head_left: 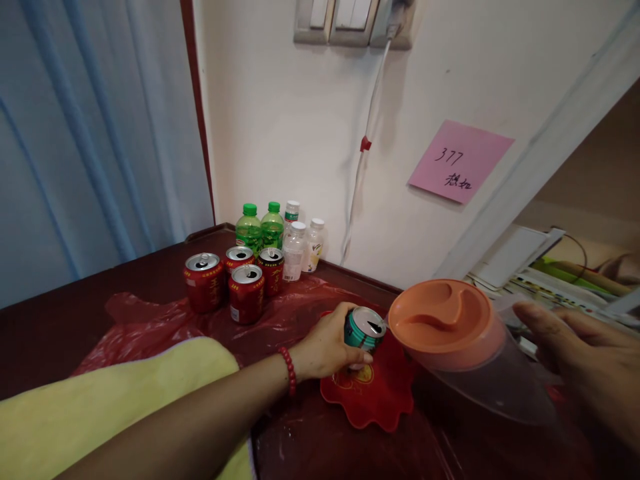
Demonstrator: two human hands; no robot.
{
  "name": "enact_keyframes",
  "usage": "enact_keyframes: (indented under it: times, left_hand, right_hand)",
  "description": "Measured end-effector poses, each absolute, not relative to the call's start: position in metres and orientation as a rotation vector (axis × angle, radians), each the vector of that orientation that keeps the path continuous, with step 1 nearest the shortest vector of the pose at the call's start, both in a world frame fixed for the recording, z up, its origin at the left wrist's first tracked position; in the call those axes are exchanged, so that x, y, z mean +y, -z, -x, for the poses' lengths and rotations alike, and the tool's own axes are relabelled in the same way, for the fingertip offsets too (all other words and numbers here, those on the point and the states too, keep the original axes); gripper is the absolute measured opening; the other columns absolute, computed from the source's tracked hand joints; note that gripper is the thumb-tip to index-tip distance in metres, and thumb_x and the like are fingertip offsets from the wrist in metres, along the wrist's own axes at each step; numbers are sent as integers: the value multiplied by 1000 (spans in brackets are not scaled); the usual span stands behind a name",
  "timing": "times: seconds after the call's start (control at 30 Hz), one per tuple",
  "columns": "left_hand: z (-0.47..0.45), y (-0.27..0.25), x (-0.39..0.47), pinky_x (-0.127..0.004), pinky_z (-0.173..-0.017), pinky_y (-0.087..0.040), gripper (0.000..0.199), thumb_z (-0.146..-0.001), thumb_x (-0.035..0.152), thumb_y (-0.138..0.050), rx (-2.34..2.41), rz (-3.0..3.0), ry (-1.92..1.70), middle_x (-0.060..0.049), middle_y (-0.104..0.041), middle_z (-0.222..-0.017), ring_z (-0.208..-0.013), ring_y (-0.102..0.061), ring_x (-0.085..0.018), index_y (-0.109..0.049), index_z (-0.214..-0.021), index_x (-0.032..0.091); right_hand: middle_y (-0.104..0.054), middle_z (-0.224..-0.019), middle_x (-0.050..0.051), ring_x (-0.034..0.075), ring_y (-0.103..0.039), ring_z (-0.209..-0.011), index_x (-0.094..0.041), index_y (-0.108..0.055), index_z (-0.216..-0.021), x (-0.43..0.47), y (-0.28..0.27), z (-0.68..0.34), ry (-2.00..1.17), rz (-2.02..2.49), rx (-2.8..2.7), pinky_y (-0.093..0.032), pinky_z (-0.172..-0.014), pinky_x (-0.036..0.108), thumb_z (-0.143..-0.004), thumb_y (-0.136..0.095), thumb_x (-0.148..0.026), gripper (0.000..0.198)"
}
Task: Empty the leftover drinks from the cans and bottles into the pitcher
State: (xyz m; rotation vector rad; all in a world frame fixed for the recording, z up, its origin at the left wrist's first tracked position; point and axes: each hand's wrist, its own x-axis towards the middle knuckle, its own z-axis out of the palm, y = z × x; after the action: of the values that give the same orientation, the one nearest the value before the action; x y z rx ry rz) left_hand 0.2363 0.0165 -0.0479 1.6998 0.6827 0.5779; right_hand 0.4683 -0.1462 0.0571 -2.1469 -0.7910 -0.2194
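My left hand (330,343), with a red bead bracelet at its wrist, is wrapped around a green drink can (364,331) with an opened top. The can is upright over a red scalloped plate (367,403) with gold print; whether it touches the plate is hidden. At the right, my right hand (580,353) is closed on a clear plastic pitcher (500,390) with an orange lid (440,317). The handle is mostly hidden by the fingers. The pitcher is tilted, its spout close to the can's opening. I cannot tell whether liquid is flowing.
Several red cans (204,283) stand left on a red plastic bag (165,320). Behind are green-capped bottles (249,227) and white-capped clear bottles (295,250). A yellow cloth (125,393) lies at front left. A white cable (369,120) runs down the wall.
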Motion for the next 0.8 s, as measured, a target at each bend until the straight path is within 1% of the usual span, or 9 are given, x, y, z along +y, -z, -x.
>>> enact_keyframes:
  times: [0.2, 0.3, 0.43, 0.53, 0.63, 0.73, 0.8]
  left_hand:
    - [-238, 48, 15, -43, -88, -51, 71, -57, 10, -84, 687, -1693, -584, -9, -68, -110, -99, -63, -27, -55, -122, 16]
    - [-238, 47, 15, -42, -87, -52, 70, -58, 10, -84, 695, -1693, -579, -9, -67, -111, -99, -63, -27, -54, -122, 16]
    - [-237, 46, 16, -40, -84, -53, 71, -58, 11, -84, 712, -1703, -558, -9, -68, -110, -95, -64, -26, -54, -122, 18]
    - [-237, 48, 16, -39, -82, -54, 70, -58, 12, -84, 689, -1690, -561, -9, -67, -110, -95, -64, -25, -54, -121, 18]
    - [-238, 51, 16, -38, -78, -54, 70, -59, 13, -83, 663, -1662, -569, -8, -68, -106, -90, -64, -24, -53, -121, 18]
    - [-238, 51, 16, -37, -74, -54, 69, -60, 14, -82, 637, -1611, -550, -6, -67, -101, -81, -64, -21, -51, -121, 18]
    - [-238, 50, 16, -37, -76, -54, 69, -59, 14, -83, 636, -1615, -553, -6, -67, -103, -83, -64, -21, -52, -120, 19]
  right_hand:
    - [-57, -61, 3, 22, -45, -50, -25, -67, -70, -146, -58, -466, 238, 2144, -781, -26, -41, 28, -62, -57, -83, 60]
    - [-57, -60, 3, 22, -46, -50, -24, -66, -68, -146, -59, -465, 214, 2155, -776, -26, -41, 28, -59, -58, -83, 60]
    - [-58, -62, 3, 22, -47, -51, -24, -68, -71, -148, -60, -468, 184, 2154, -770, -28, -42, 28, -59, -58, -83, 60]
    - [-58, -61, 4, 22, -45, -50, -24, -69, -72, -149, -59, -468, 211, 2157, -757, -27, -41, 29, -59, -58, -84, 62]
    - [-58, -60, 4, 22, -44, -49, -24, -69, -71, -149, -60, -467, 226, 2143, -773, -26, -41, 29, -59, -59, -83, 60]
    - [-59, -62, 4, 23, -46, -51, -24, -68, -68, -148, -61, -466, 205, 2125, -781, -26, -41, 29, -59, -60, -81, 58]
    - [-59, -62, 4, 23, -47, -51, -24, -68, -68, -149, -61, -466, 202, 2142, -778, -26, -41, 30, -59, -61, -82, 59]
